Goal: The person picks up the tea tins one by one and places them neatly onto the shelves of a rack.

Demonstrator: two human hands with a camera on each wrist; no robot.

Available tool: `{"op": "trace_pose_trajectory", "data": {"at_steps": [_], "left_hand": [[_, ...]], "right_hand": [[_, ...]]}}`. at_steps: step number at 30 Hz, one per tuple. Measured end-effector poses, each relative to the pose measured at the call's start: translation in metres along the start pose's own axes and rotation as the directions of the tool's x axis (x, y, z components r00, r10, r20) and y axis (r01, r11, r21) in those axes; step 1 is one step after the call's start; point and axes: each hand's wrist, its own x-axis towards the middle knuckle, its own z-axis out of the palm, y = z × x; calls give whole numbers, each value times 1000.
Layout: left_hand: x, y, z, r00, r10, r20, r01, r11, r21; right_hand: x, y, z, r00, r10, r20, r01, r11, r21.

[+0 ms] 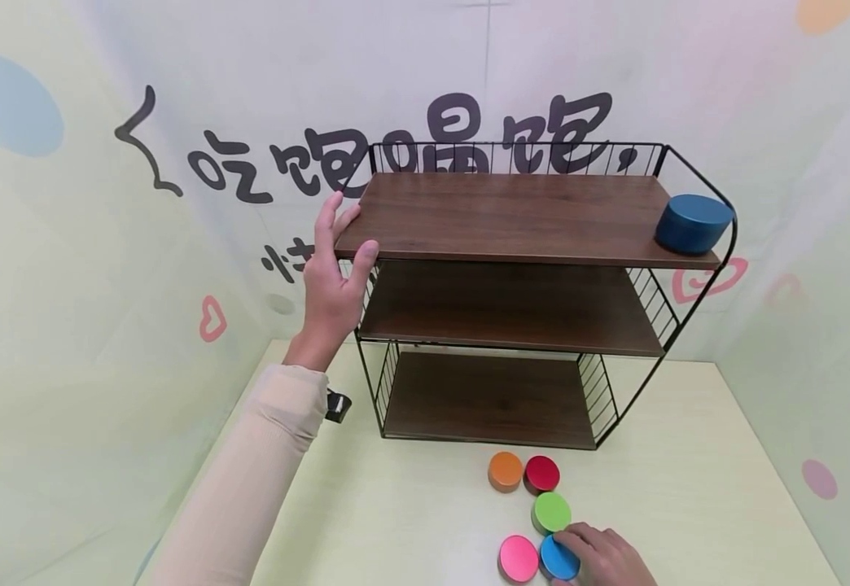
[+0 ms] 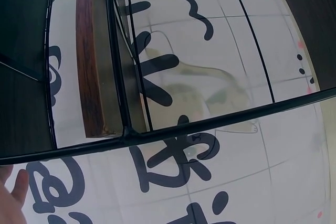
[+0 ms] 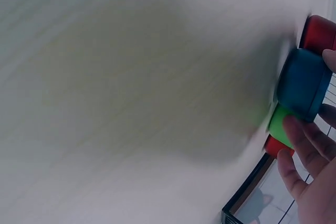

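Observation:
My right hand (image 1: 601,556) grips a small round blue tin (image 1: 561,558) on the table, fingers on its far side and thumb at its near edge. In the right wrist view, fingertips and thumb lie about the same tin (image 3: 302,85). A pink tin (image 1: 519,559) sits just left of it, a green tin (image 1: 551,512) right behind it. Farther back are an orange tin (image 1: 506,470) and a red tin (image 1: 542,474). My left hand (image 1: 337,277) rests at the front left corner of a three-tier shelf rack (image 1: 513,216), fingers extended upward, thumb on the top board's front edge.
A larger dark blue tin (image 1: 692,224) stands at the right end of the top board. Black wire sides and a back rail frame the boards. The pale table (image 1: 689,505) ends at printed fabric walls (image 1: 88,325) left, right and behind the rack.

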Motion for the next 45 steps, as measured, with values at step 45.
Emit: {"op": "trace_pose_trajectory", "data": {"at_steps": [45], "left_hand": [[0, 3, -3, 1000, -10, 25, 10, 1000, 17]], "right_hand": [[61, 32, -99, 745, -399, -534, 404, 908, -115]]}}
